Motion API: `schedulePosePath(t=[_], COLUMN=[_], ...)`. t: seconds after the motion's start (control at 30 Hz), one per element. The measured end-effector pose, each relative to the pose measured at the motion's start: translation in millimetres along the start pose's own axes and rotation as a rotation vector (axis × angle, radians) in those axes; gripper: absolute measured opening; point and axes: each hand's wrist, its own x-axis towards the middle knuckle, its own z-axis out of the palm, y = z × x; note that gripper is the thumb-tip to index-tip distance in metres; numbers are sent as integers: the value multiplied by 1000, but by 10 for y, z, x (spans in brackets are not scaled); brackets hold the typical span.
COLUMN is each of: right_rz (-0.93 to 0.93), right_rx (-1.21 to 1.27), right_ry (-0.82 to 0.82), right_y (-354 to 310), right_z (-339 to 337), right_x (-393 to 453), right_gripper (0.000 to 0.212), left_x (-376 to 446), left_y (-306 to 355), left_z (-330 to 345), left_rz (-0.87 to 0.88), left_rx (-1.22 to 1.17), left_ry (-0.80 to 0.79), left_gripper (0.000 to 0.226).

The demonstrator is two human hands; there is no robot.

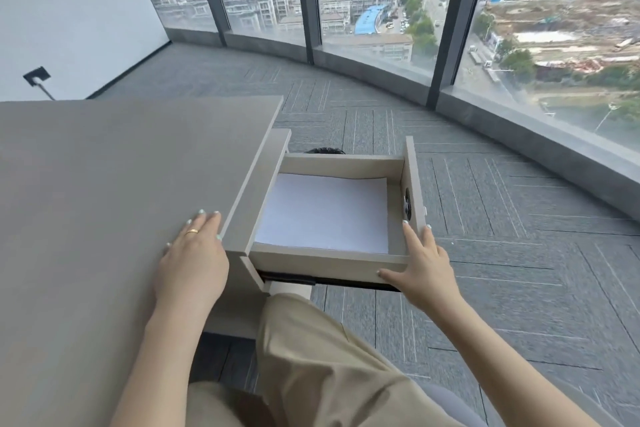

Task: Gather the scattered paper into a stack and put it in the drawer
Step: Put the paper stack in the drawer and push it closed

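Observation:
A white stack of paper [325, 213] lies flat on the bottom of the open drawer [343, 162], which sticks out to the right of the grey desk [104, 184]. My left hand [194, 260] rests palm down on the desk top at its right edge, fingers spread, a ring on one finger. My right hand [420, 262] is at the near right corner of the drawer, fingers against the drawer front panel [414, 180] and thumb along the near side wall.
Grey patterned carpet [485, 253] spreads to the right and behind the drawer. Curved floor-to-ceiling windows [381, 10] run along the back. My knee in beige trousers [311, 357] sits just under the drawer. A white wall with a black outlet [36, 74] stands far left.

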Motion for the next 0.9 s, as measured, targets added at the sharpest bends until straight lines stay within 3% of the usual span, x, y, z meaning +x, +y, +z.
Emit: schedulePosePath(t=[0.2,0.4,0.9], right_rz=[-236,-222,-237], right_rx=[241,785,914], right_ry=[-78,-271,-547], right_y=[-236,-563,-1495], right_z=[254,533,1120], right_x=[-23,26,243], right_gripper=[98,76,83], left_x=[-45,-63,-45], left_y=[-39,-70,-102], left_z=[11,-26,15], left_rz=[41,60,66], left_rx=[25,30,89], left_ry=[22,17,55], left_gripper=[49,49,49])
